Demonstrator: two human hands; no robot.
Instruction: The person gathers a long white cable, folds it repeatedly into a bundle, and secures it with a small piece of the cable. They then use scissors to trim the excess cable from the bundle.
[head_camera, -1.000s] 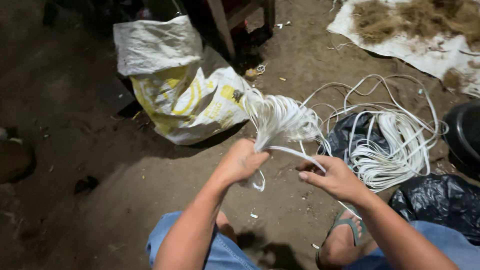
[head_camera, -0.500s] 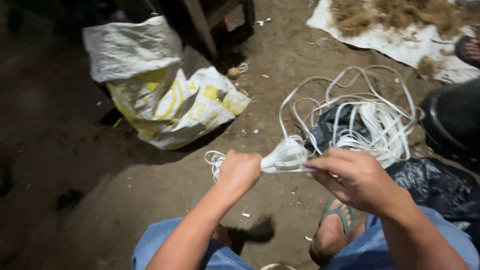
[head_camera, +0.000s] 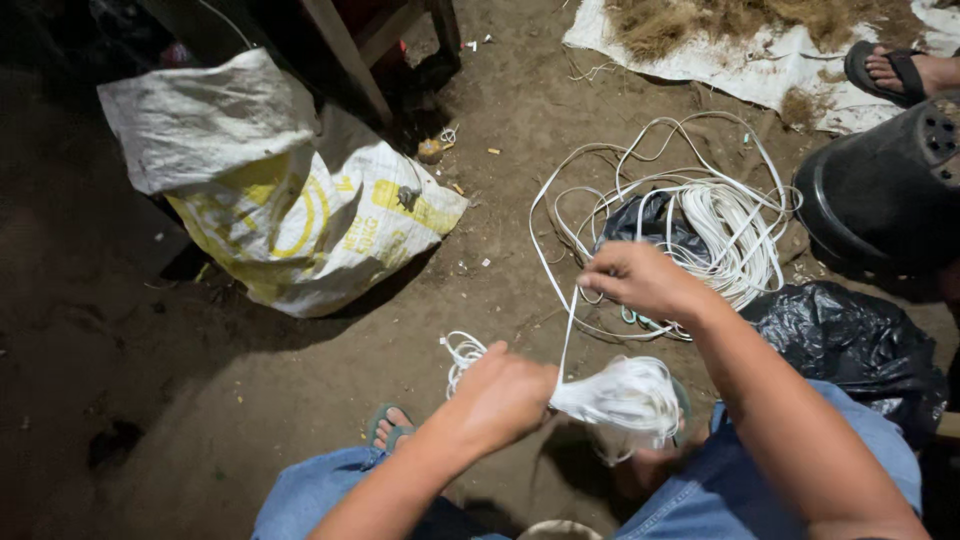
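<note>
A white cord bundle (head_camera: 622, 395) is being gripped in the closed left hand (head_camera: 503, 392) above the dirt floor (head_camera: 480, 290). A strand (head_camera: 567, 335) is being pinched, apparently, by the right hand (head_camera: 640, 280), near the loose coil (head_camera: 715, 225).

Dirt floor (head_camera: 500, 200) under sack (head_camera: 300, 210), cord (head_camera: 720, 220)

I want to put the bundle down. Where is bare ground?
Bare dirt lies left of the left hand, below the white-and-yellow sack. It is crowded to the right: loose white cord, black bags and the dark pot.
</note>
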